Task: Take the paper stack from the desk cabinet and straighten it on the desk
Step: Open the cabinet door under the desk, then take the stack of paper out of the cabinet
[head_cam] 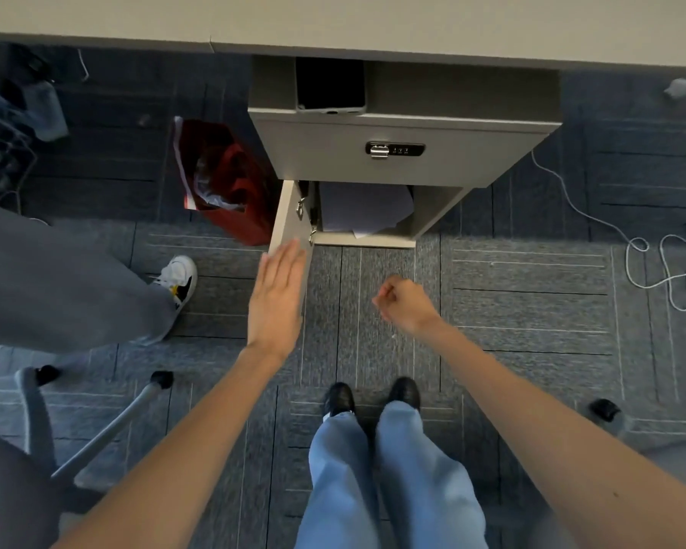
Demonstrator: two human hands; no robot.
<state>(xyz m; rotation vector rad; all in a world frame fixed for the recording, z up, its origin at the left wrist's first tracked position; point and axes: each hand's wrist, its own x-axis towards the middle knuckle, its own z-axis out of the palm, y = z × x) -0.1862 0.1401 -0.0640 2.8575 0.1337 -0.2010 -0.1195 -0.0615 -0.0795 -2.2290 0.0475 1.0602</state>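
Note:
The desk cabinet (397, 160) stands under the pale desk top (333, 17), and its lower door (290, 215) is swung open to the left. Inside the lower compartment lies the paper stack (363, 208), untidy, with one sheet corner sticking out at the front. My left hand (276, 299) is flat with fingers together, resting against the edge of the open door. My right hand (404, 303) hovers in front of the cabinet above the carpet, loosely curled into a fist with nothing in it.
A red bag (222, 180) sits left of the cabinet. Another person's grey-trousered leg and white shoe (179, 277) are at left, with a chair base (96, 425) below. A white cable (658, 263) coils on the carpet at right. A dark bin (329, 85) fills the cabinet's upper shelf.

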